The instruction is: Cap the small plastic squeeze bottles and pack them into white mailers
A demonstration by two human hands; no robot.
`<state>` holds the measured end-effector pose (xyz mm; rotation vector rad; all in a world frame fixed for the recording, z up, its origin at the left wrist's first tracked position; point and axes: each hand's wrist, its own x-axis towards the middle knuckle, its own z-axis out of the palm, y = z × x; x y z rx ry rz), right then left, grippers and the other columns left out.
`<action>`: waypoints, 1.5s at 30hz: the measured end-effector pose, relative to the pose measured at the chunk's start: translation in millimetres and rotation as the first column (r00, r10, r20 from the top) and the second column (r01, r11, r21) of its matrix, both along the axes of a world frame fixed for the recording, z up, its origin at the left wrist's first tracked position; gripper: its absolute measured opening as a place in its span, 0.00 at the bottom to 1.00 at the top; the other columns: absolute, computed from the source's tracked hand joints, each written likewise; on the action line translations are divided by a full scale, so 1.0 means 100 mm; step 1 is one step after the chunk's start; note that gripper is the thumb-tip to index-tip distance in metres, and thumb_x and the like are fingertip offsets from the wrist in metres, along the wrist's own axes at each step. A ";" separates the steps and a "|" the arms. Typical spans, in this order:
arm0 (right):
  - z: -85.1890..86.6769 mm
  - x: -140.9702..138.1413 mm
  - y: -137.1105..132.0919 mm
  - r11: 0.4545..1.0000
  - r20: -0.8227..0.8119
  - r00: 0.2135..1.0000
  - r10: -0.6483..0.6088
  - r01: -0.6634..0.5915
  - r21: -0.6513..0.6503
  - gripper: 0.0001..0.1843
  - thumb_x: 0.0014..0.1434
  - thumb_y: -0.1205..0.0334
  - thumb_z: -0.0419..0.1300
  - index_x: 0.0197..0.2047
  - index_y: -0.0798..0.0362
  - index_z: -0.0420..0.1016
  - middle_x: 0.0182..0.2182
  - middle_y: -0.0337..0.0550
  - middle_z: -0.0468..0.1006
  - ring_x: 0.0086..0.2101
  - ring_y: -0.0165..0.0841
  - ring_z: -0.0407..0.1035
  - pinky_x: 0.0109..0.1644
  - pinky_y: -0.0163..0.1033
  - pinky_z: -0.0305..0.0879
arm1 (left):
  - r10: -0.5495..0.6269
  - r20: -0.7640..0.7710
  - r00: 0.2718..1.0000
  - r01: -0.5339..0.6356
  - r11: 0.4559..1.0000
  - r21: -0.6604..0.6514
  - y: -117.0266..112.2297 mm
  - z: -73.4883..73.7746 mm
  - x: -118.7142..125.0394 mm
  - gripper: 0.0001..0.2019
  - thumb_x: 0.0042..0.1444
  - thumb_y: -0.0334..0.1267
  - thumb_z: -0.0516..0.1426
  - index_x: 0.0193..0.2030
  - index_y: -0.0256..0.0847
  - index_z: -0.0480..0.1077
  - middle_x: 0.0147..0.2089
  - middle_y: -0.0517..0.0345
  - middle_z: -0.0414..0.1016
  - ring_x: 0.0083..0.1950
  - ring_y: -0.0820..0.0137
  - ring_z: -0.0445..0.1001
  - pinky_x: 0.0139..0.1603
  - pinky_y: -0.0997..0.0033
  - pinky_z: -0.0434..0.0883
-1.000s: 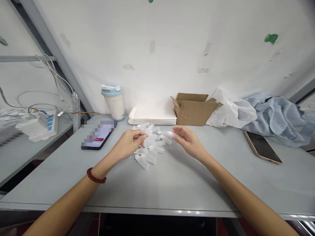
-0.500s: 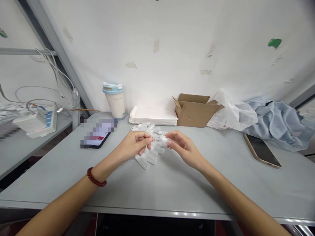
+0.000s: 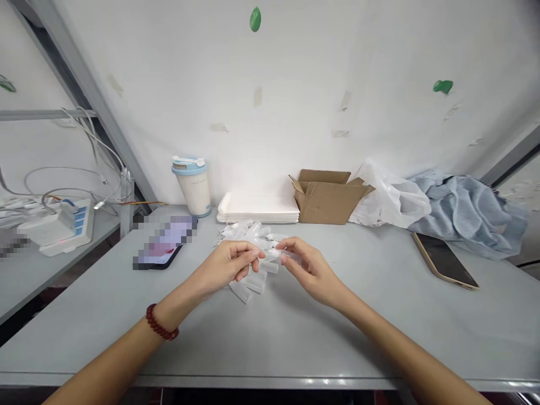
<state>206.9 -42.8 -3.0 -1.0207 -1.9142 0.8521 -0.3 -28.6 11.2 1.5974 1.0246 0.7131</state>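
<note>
Holding sml translucent, white-tipped tube (image 3: 292, 257) w/ R hand (image 3: 309, 271); L hand (image 3: 230, 263) pinched narrow, can't tell on what.

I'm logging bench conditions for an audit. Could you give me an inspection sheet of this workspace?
Surface: grey tabletop, light glinting at its front edge.
Work items: loose pile of translucent tubes.
Clutter: lidded cup, lit phone, white stack, open cardboard box, plastic bag, crumpled blue-grey cloth, dark phone.
Grips: right grip holds one tube; left grip is pinched, anything inside too small to tell.
Cables: several white cables by a power strip, left; thin orange wire at the tabletop's back-left corner.
Surroundings: white wall with tape scraps and green patches.
</note>
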 end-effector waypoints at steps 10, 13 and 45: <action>0.00 -0.02 -0.03 1.000 -0.024 1.000 0.018 -0.018 0.001 0.08 0.62 0.62 0.51 0.44 0.50 0.66 0.41 0.43 0.72 0.42 0.34 0.66 0.43 0.41 0.65 | -0.088 -0.062 0.994 0.092 0.994 0.064 -0.03 0.02 0.01 0.17 0.59 0.47 0.49 0.29 0.37 0.69 0.16 0.66 0.57 0.22 0.76 0.57 0.27 0.74 0.59; 0.01 -0.02 -0.04 1.000 -0.028 0.999 0.023 -0.023 0.000 0.08 0.62 0.62 0.51 0.44 0.50 0.66 0.40 0.43 0.72 0.40 0.33 0.66 0.41 0.39 0.64 | -0.095 -0.064 0.993 0.099 0.994 0.053 -0.03 0.02 0.02 0.17 0.59 0.47 0.49 0.29 0.37 0.69 0.18 0.65 0.60 0.21 0.76 0.57 0.27 0.74 0.59; -0.01 -0.02 -0.12 0.906 0.216 0.971 0.100 -0.179 0.384 0.11 0.61 0.70 0.47 0.47 0.52 0.61 0.41 0.49 0.66 0.39 0.34 0.64 0.42 0.41 0.66 | -0.249 -0.222 0.943 0.287 0.944 0.163 -0.06 0.06 -0.02 0.15 0.62 0.43 0.47 0.35 0.38 0.71 0.20 0.65 0.62 0.23 0.76 0.61 0.28 0.76 0.61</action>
